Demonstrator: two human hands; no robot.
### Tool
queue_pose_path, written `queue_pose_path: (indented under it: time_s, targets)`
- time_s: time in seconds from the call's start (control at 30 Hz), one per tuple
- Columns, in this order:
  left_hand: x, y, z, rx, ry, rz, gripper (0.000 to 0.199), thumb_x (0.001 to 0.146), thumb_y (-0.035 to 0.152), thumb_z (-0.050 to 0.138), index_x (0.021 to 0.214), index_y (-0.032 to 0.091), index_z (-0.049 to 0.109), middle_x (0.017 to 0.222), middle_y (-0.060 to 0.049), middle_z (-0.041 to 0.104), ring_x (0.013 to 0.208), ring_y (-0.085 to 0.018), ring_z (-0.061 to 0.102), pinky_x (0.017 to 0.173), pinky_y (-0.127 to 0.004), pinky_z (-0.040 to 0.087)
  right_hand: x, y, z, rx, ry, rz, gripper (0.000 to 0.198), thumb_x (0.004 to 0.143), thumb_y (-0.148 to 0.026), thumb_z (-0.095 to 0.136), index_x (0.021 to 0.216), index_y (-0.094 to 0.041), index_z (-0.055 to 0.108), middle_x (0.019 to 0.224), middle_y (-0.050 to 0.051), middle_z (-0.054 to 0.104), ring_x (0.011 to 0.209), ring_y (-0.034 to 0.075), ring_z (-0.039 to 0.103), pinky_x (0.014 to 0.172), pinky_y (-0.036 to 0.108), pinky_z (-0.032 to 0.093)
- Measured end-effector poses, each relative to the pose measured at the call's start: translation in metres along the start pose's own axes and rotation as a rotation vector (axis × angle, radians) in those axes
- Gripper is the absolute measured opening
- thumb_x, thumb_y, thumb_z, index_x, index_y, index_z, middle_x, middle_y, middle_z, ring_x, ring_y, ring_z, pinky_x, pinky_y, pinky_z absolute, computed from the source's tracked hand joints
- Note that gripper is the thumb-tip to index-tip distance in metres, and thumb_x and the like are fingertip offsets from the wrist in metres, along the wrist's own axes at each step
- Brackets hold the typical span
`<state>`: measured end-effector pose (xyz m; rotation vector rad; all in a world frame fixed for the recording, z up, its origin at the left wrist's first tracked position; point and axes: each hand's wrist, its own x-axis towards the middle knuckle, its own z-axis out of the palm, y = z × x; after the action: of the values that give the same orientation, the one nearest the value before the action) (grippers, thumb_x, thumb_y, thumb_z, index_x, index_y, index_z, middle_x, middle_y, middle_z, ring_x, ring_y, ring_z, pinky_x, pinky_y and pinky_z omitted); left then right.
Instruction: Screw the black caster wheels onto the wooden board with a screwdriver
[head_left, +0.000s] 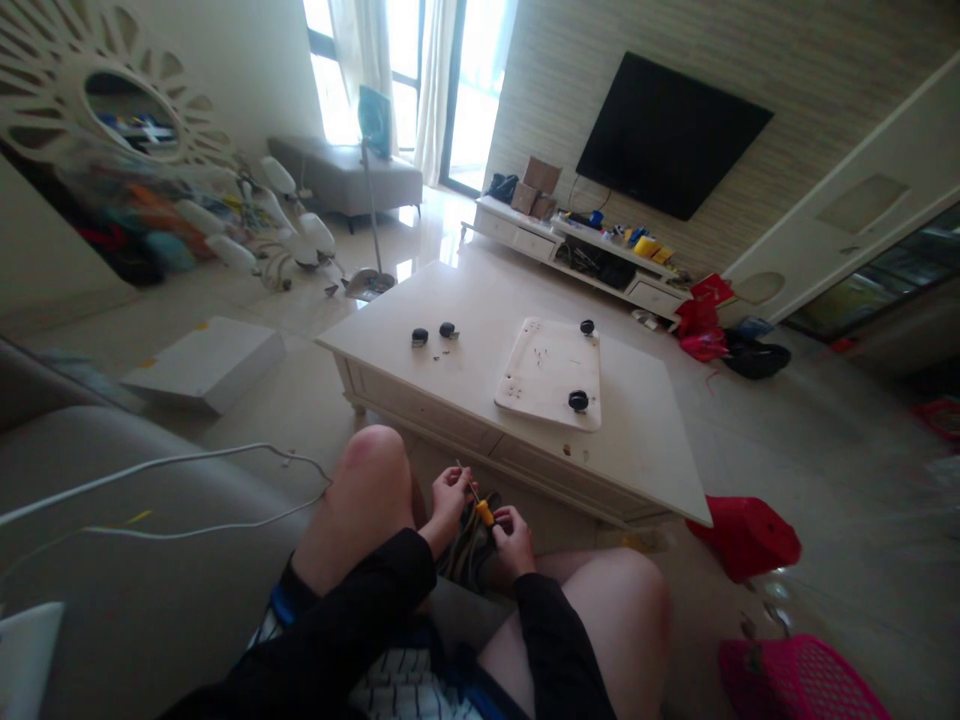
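Note:
A screwdriver [485,512] with a yellow and black handle lies between my two hands, over my lap in front of the table. My left hand [451,492] is closed around its metal shaft near the tip. The end of the handle sits in the closed fingers of my right hand [514,542]. On the white table [465,370] lies a white rounded board [551,375] with black caster wheels [577,401] at its two right corners. Small screws [540,356] are scattered on the board. Two loose casters [420,337] stand on the table to the left.
A red stool [746,538] and a pink basket [799,680] stand on the floor to the right. At the left, a white box [214,362] lies on the floor beside the grey sofa [187,560]. A white cable [187,458] runs across the sofa to my leg.

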<state>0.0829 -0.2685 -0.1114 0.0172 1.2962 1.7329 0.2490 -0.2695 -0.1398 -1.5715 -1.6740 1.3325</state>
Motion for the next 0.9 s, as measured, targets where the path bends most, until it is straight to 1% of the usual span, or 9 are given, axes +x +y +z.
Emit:
queue_pose_path:
  time_s: [0.13,0.3,0.4,0.53,0.6,0.67,0.77,0.83,0.9]
  targets:
    - [-0.001,0.002,0.000,0.011,0.005,0.005,0.072,0.044,0.069,0.096,0.080,0.017,0.061,0.073,0.000,0.064,0.063,-0.014,0.067,0.057,-0.024,0.052,-0.002,-0.002,-0.001,0.009,0.002,-0.009,0.025,0.085,-0.043,0.073,0.092,-0.019,0.068,0.084,0.000,0.071,0.082,0.017,0.066,0.083,0.034,0.052]
    - [-0.003,0.004,0.000,0.034,-0.002,0.017,0.068,0.048,0.067,0.095,0.079,0.017,0.060,0.072,0.000,0.063,0.062,-0.014,0.067,0.055,-0.023,0.050,-0.002,-0.004,0.001,0.007,-0.032,-0.012,0.031,0.087,-0.048,0.074,0.090,-0.019,0.066,0.080,-0.001,0.067,0.077,0.015,0.063,0.079,0.032,0.052]
    - [-0.003,0.003,0.001,0.036,0.000,0.017,0.068,0.048,0.067,0.095,0.079,0.017,0.060,0.073,0.001,0.062,0.061,-0.014,0.066,0.055,-0.024,0.050,-0.002,-0.007,0.001,0.002,-0.029,-0.014,0.029,0.082,-0.046,0.074,0.088,-0.020,0.066,0.077,-0.001,0.066,0.073,0.015,0.061,0.076,0.031,0.051]
    - [-0.004,0.002,0.000,0.038,0.008,0.011,0.068,0.048,0.067,0.095,0.079,0.018,0.058,0.073,0.000,0.063,0.062,-0.015,0.067,0.055,-0.024,0.050,-0.003,-0.010,-0.001,-0.003,-0.018,-0.022,0.026,0.074,-0.044,0.071,0.086,-0.022,0.067,0.077,0.001,0.071,0.074,0.018,0.063,0.074,0.031,0.050]
    - [-0.004,0.001,-0.001,0.040,0.011,0.010,0.069,0.048,0.067,0.095,0.079,0.018,0.058,0.073,0.000,0.063,0.062,-0.015,0.068,0.055,-0.024,0.050,-0.004,-0.011,-0.001,-0.007,-0.023,-0.026,0.026,0.073,-0.044,0.071,0.086,-0.022,0.068,0.077,0.001,0.071,0.074,0.019,0.063,0.074,0.031,0.050]
    - [-0.004,0.002,-0.001,0.042,0.015,0.011,0.070,0.047,0.068,0.095,0.080,0.018,0.058,0.074,0.000,0.063,0.063,-0.015,0.068,0.056,-0.025,0.051,-0.004,-0.010,-0.002,-0.008,-0.036,-0.030,0.026,0.076,-0.043,0.073,0.088,-0.021,0.068,0.078,0.001,0.071,0.074,0.018,0.063,0.075,0.032,0.051]
    - [-0.004,0.004,0.000,0.047,0.019,0.017,0.071,0.046,0.070,0.094,0.079,0.018,0.058,0.074,0.001,0.062,0.062,-0.014,0.067,0.056,-0.024,0.050,-0.003,-0.007,-0.001,-0.004,-0.073,-0.034,0.029,0.085,-0.047,0.075,0.093,-0.019,0.068,0.081,-0.001,0.069,0.077,0.016,0.064,0.079,0.033,0.053]
    - [-0.004,0.005,0.001,0.054,0.019,0.022,0.071,0.046,0.070,0.094,0.078,0.018,0.058,0.073,0.001,0.061,0.061,-0.014,0.066,0.055,-0.024,0.050,-0.003,-0.004,0.000,0.001,-0.098,-0.035,0.033,0.091,-0.051,0.072,0.094,-0.018,0.068,0.084,-0.001,0.069,0.080,0.015,0.065,0.082,0.034,0.054]
    - [-0.004,0.006,0.001,0.063,0.020,0.030,0.070,0.046,0.070,0.094,0.078,0.018,0.059,0.072,0.001,0.061,0.060,-0.014,0.066,0.054,-0.024,0.050,-0.002,-0.002,0.002,0.007,-0.114,-0.037,0.036,0.095,-0.053,0.069,0.095,-0.018,0.068,0.086,0.000,0.069,0.083,0.015,0.065,0.085,0.035,0.056]
